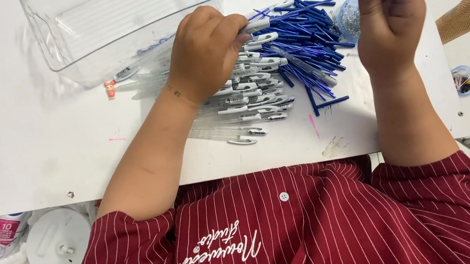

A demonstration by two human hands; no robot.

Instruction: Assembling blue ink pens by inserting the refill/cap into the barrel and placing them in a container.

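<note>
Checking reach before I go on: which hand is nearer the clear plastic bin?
Left. The left hand sits just below the clear plastic bin; the right hand is far to its right.

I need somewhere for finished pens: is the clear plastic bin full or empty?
Empty: the clear bin shows only its ribbed bottom, while the pen barrels and blue refills lie outside it.

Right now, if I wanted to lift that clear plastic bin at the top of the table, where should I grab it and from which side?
Grip the clear bin by its near long wall, coming from the front. It sits tilted with the open side facing the person, so that rim is exposed. The left hand is closest, but it holds a pen barrel, and the right hand pinches a blue refill.
</note>
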